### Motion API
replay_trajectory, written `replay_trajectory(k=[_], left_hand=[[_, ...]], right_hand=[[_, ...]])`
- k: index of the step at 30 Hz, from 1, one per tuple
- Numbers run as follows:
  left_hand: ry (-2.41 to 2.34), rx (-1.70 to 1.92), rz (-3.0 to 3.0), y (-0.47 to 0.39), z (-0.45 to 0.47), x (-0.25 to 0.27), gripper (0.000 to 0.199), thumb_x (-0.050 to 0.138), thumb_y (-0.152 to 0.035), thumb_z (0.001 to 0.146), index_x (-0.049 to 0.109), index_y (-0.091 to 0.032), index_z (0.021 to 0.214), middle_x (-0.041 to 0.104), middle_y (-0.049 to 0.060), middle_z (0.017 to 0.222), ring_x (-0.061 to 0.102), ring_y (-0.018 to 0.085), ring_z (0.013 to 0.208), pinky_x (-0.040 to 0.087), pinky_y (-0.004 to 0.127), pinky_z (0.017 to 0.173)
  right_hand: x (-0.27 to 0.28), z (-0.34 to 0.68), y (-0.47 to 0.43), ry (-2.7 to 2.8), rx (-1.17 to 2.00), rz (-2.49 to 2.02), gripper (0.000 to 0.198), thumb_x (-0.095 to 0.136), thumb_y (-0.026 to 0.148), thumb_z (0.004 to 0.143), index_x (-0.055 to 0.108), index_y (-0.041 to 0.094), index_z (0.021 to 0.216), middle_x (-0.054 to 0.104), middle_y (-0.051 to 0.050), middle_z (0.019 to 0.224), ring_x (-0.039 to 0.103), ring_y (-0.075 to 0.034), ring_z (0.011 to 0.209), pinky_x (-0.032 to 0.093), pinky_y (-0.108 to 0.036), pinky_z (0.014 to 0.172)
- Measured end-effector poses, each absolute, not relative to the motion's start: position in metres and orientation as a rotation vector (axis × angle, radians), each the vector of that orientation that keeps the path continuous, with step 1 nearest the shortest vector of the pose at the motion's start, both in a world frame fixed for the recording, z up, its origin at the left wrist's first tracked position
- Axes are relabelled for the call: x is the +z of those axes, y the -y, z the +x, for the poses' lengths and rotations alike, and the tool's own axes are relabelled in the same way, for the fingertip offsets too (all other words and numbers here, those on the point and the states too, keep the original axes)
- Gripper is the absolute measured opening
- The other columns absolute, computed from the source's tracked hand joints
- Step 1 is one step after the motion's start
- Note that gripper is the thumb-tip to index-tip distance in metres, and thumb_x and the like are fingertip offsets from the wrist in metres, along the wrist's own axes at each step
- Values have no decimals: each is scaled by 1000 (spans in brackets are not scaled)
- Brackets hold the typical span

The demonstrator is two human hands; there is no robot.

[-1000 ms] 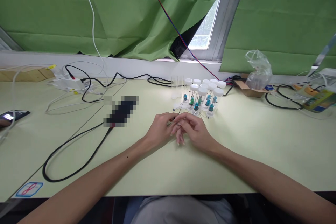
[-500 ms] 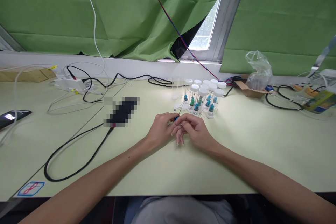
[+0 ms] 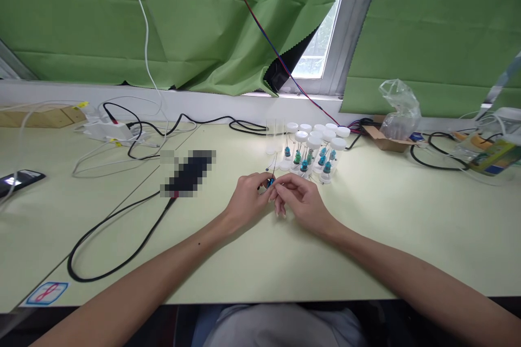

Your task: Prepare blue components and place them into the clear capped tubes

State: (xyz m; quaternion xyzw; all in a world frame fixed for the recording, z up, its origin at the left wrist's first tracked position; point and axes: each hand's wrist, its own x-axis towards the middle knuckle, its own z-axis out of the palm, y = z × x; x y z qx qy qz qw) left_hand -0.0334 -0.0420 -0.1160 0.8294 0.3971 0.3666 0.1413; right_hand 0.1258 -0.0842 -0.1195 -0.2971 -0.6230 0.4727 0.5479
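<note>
My left hand (image 3: 249, 195) pinches a small shiny blue piece (image 3: 271, 181) from which thin wires stick up and away. My right hand (image 3: 302, 198) meets it from the other side, thumb and forefinger pressed together right beside the piece. What the right fingertips grip is too small to make out. Just beyond the hands, several clear tubes with white caps (image 3: 313, 142) stand upright in a cluster, holding similar blue and green pieces with wires. At the cluster's left, a clear tube (image 3: 271, 138) without a cap stands upright.
A black cable (image 3: 81, 277) loops across the left of the table to a pixelated dark object (image 3: 189, 173). A phone (image 3: 20, 181) lies at the far left. White adapters (image 3: 112, 130) sit behind. At the back right are a cardboard box (image 3: 386, 138) and a plastic bag (image 3: 401, 111).
The blue piece between my hands has turned, with its wires now pointing more upright. My right fingers have shifted slightly and closed in beside it. The tubes have stayed put.
</note>
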Motion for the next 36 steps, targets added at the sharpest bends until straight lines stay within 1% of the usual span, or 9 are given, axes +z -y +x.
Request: replay_trajectory(k=[5,8,11,13,15,18,24,29,36], left_hand=[[-1197,1078,2380,42,-34,-111,17,53,-26,84,68,-18,80,65,-1,68,55,13,63,42,25,64],[-1221,1139,2335,42,-34,-107,22,54,-33,87,68,-18,81,68,0,71,58,14,64,44,26,67],[-1230,1208,2309,42,-35,-105,24,55,-37,88,68,-18,83,70,1,77,61,15,68,45,27,70],[-1234,1240,2313,41,-35,-105,23,56,-37,89,68,-18,85,71,1,78,62,15,68,46,27,71],[-1238,1271,2316,40,-35,-106,21,57,-36,88,68,-18,87,71,1,80,62,15,68,46,26,71],[-1245,1287,2309,39,-36,-107,21,58,-35,89,69,-18,90,72,1,81,63,14,68,47,25,73],[-1305,1251,2262,39,-36,-106,22,58,-37,88,66,-18,98,69,0,76,64,15,69,47,25,73],[-1289,1231,2252,41,-36,-105,19,56,-37,89,62,-20,94,69,0,79,65,16,72,47,27,74],[-1278,1260,2156,42,-36,-101,20,57,-40,87,62,-21,91,67,1,75,65,17,74,48,27,72]], right_hand=[[-120,125,89,1522,1036,-692,14,54,30,94,61,18,94,63,-2,77,60,-11,55,49,-28,52],[-119,125,92,1574,845,-702,11,53,26,94,61,18,96,63,-2,78,60,-11,56,50,-27,55],[-116,127,91,1600,642,-798,9,53,23,92,60,17,91,61,-1,74,57,-11,55,49,-27,56],[-116,130,86,1629,577,-932,8,54,23,91,59,18,87,59,0,70,56,-11,55,47,-25,55],[-118,133,80,1726,609,-1039,11,51,21,91,58,18,83,59,0,66,54,-11,55,44,-24,53],[-123,136,74,1895,589,-1127,10,51,15,88,59,17,82,59,2,62,52,-11,55,41,-23,55],[-125,136,75,2108,586,-1133,12,50,11,86,58,17,78,55,3,61,47,-9,53,35,-22,55],[-121,136,76,2151,613,-1138,13,50,10,86,55,17,75,55,3,61,46,-10,54,35,-23,56],[-122,137,75,2156,621,-1142,12,52,10,85,55,18,76,56,3,62,48,-11,56,35,-24,56]])
